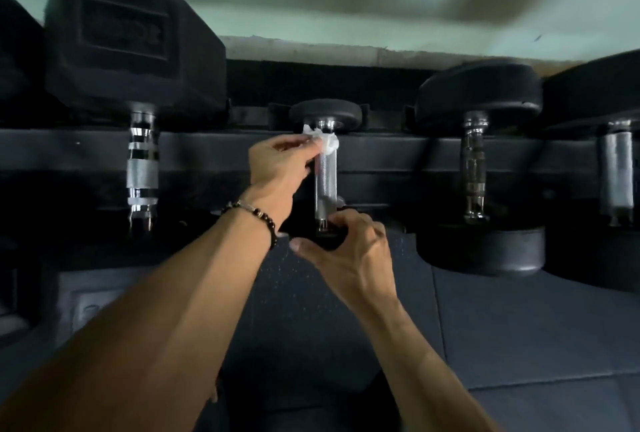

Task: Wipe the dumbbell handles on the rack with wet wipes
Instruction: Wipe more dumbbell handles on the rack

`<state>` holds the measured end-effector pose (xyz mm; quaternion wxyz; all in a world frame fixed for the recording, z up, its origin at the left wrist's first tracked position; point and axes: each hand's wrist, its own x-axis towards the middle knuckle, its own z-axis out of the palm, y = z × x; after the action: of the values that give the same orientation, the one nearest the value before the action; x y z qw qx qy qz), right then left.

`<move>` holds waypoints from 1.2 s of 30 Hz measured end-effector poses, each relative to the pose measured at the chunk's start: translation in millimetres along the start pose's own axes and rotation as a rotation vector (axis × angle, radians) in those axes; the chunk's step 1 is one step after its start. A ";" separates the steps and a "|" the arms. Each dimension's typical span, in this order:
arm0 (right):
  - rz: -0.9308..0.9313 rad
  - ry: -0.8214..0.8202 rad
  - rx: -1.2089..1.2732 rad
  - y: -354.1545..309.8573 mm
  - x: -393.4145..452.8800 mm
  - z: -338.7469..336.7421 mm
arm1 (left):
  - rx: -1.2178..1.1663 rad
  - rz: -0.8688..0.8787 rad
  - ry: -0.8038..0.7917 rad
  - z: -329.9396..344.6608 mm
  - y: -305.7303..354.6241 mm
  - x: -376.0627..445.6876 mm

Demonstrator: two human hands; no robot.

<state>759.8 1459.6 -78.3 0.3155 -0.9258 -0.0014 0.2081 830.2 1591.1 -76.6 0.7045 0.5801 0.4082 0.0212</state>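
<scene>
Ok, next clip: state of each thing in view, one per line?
Wet wipe: bunched, pressed on the far end of the small dumbbell's handle.
Left hand: pinches the wipe.
Right hand: grips the small dumbbell's near head.
Small dumbbell: lying across the rack, handle mostly bare.
Hex dumbbell: racked, untouched.
Round dumbbell: racked, untouched.
</scene>
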 end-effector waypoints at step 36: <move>-0.082 -0.067 0.148 42.0 15.5 -31.9 | 0.436 0.495 0.084 26.2 -6.4 13.7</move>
<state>780.8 1409.4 -86.1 0.3909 -0.8917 -0.0343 0.2254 852.2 1574.9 -89.6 0.5197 0.7975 0.2787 0.1277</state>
